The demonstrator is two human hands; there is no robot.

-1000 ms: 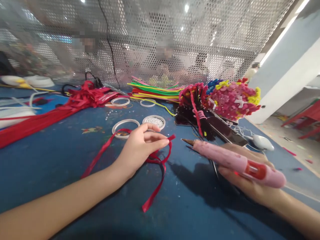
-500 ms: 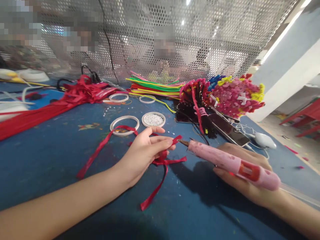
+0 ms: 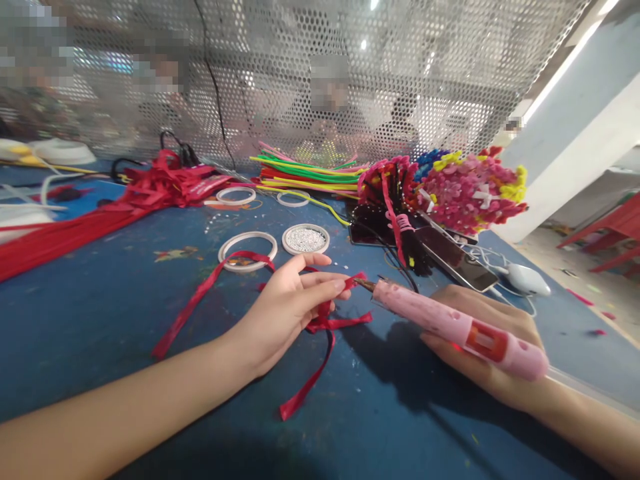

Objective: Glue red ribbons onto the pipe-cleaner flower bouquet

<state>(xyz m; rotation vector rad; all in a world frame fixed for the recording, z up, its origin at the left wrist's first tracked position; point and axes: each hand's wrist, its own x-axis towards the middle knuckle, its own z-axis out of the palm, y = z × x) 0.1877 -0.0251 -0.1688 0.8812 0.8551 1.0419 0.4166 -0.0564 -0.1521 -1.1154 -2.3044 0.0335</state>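
My left hand [image 3: 295, 300] pinches a short red ribbon [image 3: 356, 279] between thumb and fingers, its end sticking out to the right. My right hand [image 3: 475, 333] is wrapped round a pink hot glue gun [image 3: 430, 313] with a red window in its side. The dark nozzle [image 3: 366, 283] points left and meets the ribbon's end, or lies just over it. More red ribbon tails [image 3: 310, 390] hang below my left hand. Another strip of red ribbon [image 3: 193, 307] trails left across a white ring [image 3: 247, 252]. My left palm hides part of the ribbon.
Behind my left hand is a dish of small white beads [image 3: 306, 239]. Red ribbons [image 3: 150, 187] lie heaped at the left, coloured pipe cleaners [image 3: 305, 175] at the back. Pipe-cleaner flowers [image 3: 465, 190], a phone [image 3: 457, 260] and a white charger [image 3: 527, 280] sit at the right.
The glue gun has shifted slightly left, bringing its nozzle to the end of the ribbon. My left hand has hardly moved and keeps its pinch.
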